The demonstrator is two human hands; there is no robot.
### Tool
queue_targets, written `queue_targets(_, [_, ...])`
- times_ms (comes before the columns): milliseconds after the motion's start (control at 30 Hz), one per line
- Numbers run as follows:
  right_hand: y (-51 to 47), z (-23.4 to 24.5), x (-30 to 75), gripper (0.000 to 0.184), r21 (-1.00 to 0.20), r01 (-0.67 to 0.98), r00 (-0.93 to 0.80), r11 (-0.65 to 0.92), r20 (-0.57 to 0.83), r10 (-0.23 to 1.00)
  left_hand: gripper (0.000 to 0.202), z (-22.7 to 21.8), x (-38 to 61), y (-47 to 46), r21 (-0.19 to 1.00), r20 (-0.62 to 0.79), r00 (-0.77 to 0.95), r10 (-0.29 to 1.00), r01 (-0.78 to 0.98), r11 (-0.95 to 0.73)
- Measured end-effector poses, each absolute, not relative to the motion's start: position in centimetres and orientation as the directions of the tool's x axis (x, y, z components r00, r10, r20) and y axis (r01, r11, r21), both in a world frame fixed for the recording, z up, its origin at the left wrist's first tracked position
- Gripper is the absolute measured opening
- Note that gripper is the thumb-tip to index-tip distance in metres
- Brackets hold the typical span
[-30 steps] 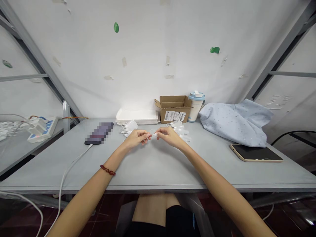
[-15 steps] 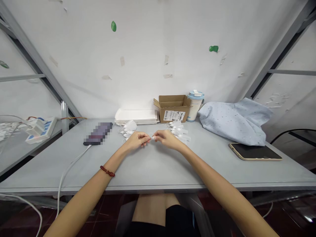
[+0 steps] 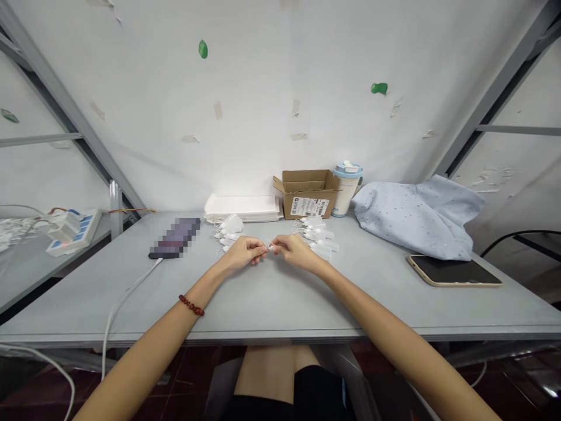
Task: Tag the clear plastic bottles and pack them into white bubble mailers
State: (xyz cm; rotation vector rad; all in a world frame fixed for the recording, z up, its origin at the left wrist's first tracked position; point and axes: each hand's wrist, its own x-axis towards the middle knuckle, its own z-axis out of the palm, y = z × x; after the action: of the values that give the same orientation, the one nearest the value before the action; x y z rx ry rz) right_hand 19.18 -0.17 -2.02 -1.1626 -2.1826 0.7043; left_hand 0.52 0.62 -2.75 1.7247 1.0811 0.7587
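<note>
Over the middle of the grey table [image 3: 280, 304], my left hand [image 3: 246, 252] and my right hand [image 3: 294, 251] meet fingertip to fingertip. Both are closed in a pinch on a tiny white piece [image 3: 270, 248], mostly hidden by the fingers and too small to name. Behind my left hand lies a pile of white tags with thin strings [image 3: 231, 224]. A second pile of similar white tags [image 3: 318, 233] is just beyond my right hand, partly covered by it.
At the back stand a stack of white trays or sheets [image 3: 243, 207], an open cardboard box [image 3: 309, 202] and a lidded cup [image 3: 347, 190]. A pale blue cloth [image 3: 416, 213] partly covers a phone [image 3: 456, 271] at right. A cabled phone [image 3: 175, 238] lies left.
Both hands stay at nearly the same spot, with only a slight shift of the fingers around the tiny white piece. The camera view has tilted very slightly.
</note>
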Motion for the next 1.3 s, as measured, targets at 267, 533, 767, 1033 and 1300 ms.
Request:
queue_targets(267, [-0.2,-1.9,19.2,0.015,-0.663,0.569,-0.47,0.487,0.225,0.854,0.032,-3.3,0.3,0.8,0.926,0.021,0.446,0.895,0.328,-0.185])
queue_targets(533, [-0.4,-1.8,19.1,0.014,-0.687,0.554,-0.462,0.47,0.216,0.86,0.034,-2.6,0.6,0.3,0.911,0.02,0.442,0.897,0.361,-0.198])
queue_targets(767, [-0.4,-1.8,19.1,0.014,-0.675,0.567,-0.465,0.473,0.211,0.86,0.035,-2.6,0.7,0.3,0.914,0.005,0.439,0.898,0.362,-0.182])
queue_targets(1033, [-0.2,-1.7,19.2,0.015,-0.69,0.55,-0.476,0.47,0.203,0.856,0.035,-2.4,0.5,0.4,0.898,0.01,0.453,0.891,0.389,-0.208])
queue_targets(1300, [0.0,-0.8,20.1,0.023,-0.678,0.556,-0.462,0.481,0.228,0.857,0.033,0.0,-1.2,0.8,0.908,0.066,0.325,0.943,0.372,-0.192])
